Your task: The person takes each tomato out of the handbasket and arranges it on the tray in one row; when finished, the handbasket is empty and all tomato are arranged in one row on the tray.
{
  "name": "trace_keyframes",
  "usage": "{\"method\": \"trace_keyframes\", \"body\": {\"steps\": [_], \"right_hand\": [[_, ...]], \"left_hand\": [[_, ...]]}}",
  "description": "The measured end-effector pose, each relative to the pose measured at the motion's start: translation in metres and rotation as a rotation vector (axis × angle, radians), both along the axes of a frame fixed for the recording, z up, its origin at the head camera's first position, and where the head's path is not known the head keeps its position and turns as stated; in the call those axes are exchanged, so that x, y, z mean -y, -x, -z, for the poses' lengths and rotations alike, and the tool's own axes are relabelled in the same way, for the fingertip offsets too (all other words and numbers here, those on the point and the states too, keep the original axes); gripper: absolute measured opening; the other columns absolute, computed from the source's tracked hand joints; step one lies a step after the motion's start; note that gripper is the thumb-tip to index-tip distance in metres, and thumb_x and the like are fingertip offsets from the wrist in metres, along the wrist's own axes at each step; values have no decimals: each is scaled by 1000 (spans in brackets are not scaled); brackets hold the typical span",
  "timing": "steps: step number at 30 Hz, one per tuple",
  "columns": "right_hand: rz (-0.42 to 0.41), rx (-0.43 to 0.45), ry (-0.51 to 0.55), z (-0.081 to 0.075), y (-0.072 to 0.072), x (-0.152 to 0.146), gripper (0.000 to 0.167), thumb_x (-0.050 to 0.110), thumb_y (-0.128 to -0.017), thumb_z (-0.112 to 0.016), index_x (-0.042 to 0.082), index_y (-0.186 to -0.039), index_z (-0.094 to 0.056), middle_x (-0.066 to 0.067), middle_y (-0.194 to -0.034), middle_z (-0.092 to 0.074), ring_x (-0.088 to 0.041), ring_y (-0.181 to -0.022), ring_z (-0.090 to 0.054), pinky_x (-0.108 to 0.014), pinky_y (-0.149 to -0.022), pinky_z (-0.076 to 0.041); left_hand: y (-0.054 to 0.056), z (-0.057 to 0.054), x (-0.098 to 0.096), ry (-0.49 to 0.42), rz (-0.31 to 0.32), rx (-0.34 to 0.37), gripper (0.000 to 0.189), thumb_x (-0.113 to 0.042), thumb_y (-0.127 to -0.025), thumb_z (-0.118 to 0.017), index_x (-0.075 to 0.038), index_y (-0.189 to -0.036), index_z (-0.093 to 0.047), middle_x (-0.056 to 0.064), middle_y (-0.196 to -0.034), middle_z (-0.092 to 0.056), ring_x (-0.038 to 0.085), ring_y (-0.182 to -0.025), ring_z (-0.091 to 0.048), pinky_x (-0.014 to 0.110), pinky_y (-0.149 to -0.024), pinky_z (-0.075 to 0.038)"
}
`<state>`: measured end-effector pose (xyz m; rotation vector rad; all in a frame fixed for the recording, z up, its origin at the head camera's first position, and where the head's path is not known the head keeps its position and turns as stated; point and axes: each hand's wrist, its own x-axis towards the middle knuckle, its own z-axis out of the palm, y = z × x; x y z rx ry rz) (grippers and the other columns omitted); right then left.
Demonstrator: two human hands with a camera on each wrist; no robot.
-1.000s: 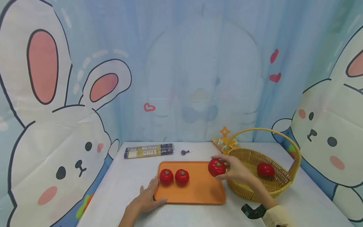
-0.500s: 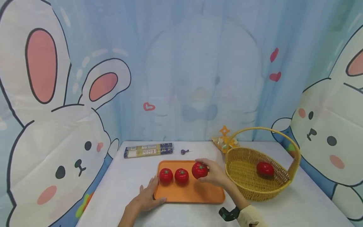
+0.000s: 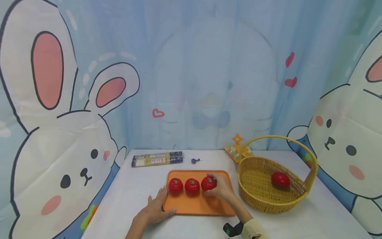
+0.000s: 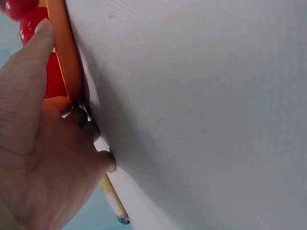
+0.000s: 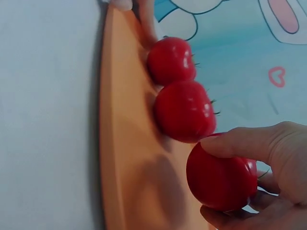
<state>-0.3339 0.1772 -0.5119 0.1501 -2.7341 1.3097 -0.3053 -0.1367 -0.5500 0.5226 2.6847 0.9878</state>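
Observation:
An orange tray (image 3: 200, 206) lies on the white table, two red tomatoes standing side by side on its left half: the left tomato (image 3: 175, 186) and the middle tomato (image 3: 192, 187). My right hand (image 3: 221, 189) pinches a third tomato (image 5: 218, 177) between thumb and fingers, just right of the middle one. A shadow falls on the tray beside it; whether it touches the tray I cannot tell. At the tray's near left corner rests my left hand (image 3: 154, 208), fingers extended along the side and thumb on the rim, as the left wrist view shows.
Right of the tray stands a wicker basket (image 3: 259, 203) with a tall handle and one red fruit (image 3: 280, 179) inside. Behind lie a long blue-and-gold package (image 3: 157, 159), a small purple item with a thin stick (image 3: 195, 161) and a yellow snack bag (image 3: 235, 152).
My right hand has carried the tomato leftward from beside the basket, over the tray, to beside the other two, and lowered it. My left hand has stayed at the tray's corner.

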Motion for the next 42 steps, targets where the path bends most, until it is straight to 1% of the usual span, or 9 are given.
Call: {"method": "trace_keyframes", "body": {"steps": [3, 10, 16, 19, 26, 31, 33, 38, 42], "right_hand": [[30, 12, -2, 5, 0, 1, 73, -8, -72, -96, -5, -138, -64, -25, -136, -66, -47, -130, -60, -64, -112, -50], [71, 54, -25, 13, 1, 4, 77, -5, -72, -96, -2, -141, -63, -25, -139, -65, -46, -132, -59, -65, -113, -48], [108, 77, -8, 17, 5, 5, 78, -1, -77, -95, -2, -146, -60, -27, -144, -61, -47, -136, -56, -67, -115, -46], [102, 63, 4, 19, 7, 5, 79, -2, -78, -95, -3, -148, -58, -28, -145, -60, -48, -137, -55, -67, -115, -45], [66, 44, 6, 23, 10, 4, 84, -1, -75, -97, -3, -148, -56, -27, -144, -62, -47, -137, -55, -66, -116, -45], [39, 50, 17, 24, 8, 3, 85, 0, -74, -97, -1, -149, -57, -25, -144, -63, -47, -138, -55, -66, -116, -45], [42, 46, 27, 24, 7, 2, 84, -1, -75, -97, -1, -149, -57, -25, -145, -62, -47, -139, -55, -67, -116, -44], [46, 35, 32, 24, 6, 0, 83, -3, -74, -96, -3, -148, -57, -26, -145, -62, -48, -139, -55, -66, -117, -44], [47, 33, 27, 23, 5, -2, 82, -4, -75, -95, -3, -147, -58, -27, -144, -63, -49, -138, -55, -67, -116, -44]], "left_hand": [[1, 1, 0, 5, 5, 6, 108, -61, -96, -74, 3, -169, -26, 25, -176, -22, 47, -164, -13, 76, -126, 3], [-2, -6, -3, 26, 0, 6, 105, -57, -97, -75, 4, -168, -27, 25, -176, -24, 46, -164, -16, 78, -125, -1], [-1, -5, -2, 0, 9, 1, 109, -62, -96, -73, 4, -168, -25, 26, -176, -21, 47, -164, -12, 77, -126, 4], [0, -4, -1, -10, 10, -4, 111, -64, -95, -73, 5, -168, -25, 26, -176, -21, 47, -164, -12, 77, -125, 5], [3, 6, 2, -33, -3, -27, 112, -68, -94, -73, 2, -169, -27, 23, -177, -23, 44, -165, -14, 78, -125, 3], [2, 6, 3, -26, 9, -30, 114, -69, -94, -72, 4, -168, -24, 27, -176, -21, 48, -164, -12, 80, -123, 5], [1, 2, 2, -22, 12, -28, 112, -66, -95, -73, 5, -168, -25, 29, -175, -22, 49, -163, -13, 81, -122, 4], [-1, -3, -1, 4, -2, -12, 106, -57, -96, -76, 4, -167, -28, 26, -175, -25, 48, -164, -17, 80, -124, 0], [-1, -3, -2, 17, -9, -1, 106, -58, -96, -76, 3, -168, -28, 25, -176, -24, 46, -164, -16, 79, -124, 0]]}}
